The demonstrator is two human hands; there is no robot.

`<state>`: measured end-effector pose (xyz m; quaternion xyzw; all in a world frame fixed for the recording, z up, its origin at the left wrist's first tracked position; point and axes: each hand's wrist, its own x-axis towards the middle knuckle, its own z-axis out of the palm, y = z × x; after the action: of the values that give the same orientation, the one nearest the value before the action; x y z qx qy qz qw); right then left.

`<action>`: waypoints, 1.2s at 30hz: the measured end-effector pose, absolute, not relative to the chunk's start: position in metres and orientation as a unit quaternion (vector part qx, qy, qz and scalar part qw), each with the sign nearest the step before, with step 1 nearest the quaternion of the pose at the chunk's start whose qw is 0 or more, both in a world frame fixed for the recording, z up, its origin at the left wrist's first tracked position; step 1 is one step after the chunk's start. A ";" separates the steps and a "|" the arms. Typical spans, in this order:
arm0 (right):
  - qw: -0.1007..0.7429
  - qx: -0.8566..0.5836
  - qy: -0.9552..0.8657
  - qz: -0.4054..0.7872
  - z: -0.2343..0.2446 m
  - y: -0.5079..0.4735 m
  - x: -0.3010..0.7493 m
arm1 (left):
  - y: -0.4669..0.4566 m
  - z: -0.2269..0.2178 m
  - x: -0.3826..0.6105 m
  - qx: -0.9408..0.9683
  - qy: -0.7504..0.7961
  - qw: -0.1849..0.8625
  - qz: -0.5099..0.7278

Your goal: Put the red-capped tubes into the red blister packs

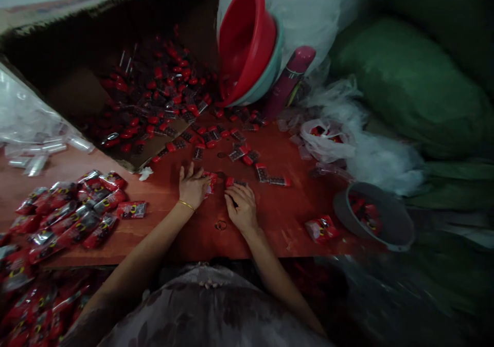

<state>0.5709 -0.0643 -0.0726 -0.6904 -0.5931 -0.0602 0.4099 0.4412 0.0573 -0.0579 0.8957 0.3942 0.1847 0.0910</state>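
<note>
My left hand (193, 185) lies on the red table (285, 213) with its fingers spread over a small red-and-black packet (210, 178). My right hand (241, 204) rests palm down beside it, fingers curled at another small packet (236, 182). A gold bangle circles my left wrist. More small packets (239, 152) are scattered just beyond both hands, spilling from a tipped cardboard box (127, 95).
A heap of filled red bags (73, 213) covers the table's left side. Stacked red and teal basins (250, 49) lean at the back beside a pink bottle (289, 79). A grey bowl (389, 218) with red pieces sits right, near clear plastic bags (328, 139) and green sacks (409, 79).
</note>
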 end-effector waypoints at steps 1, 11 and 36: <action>0.410 -0.690 -0.593 -0.061 -0.073 -0.065 0.571 | 0.056 -0.057 0.441 0.896 0.389 0.094 0.192; 0.534 -0.675 -0.488 0.143 -0.047 -0.065 0.550 | 0.033 -0.016 0.435 0.813 0.464 0.159 0.315; 0.482 -0.686 -0.520 0.162 -0.049 -0.059 0.533 | -0.001 -0.023 0.428 0.369 0.451 0.748 0.317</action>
<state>0.5326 -0.0591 -0.0495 -0.6862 -0.5204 0.1619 0.4818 0.4283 -0.0011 -0.0231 0.3692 0.4507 0.3169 0.7484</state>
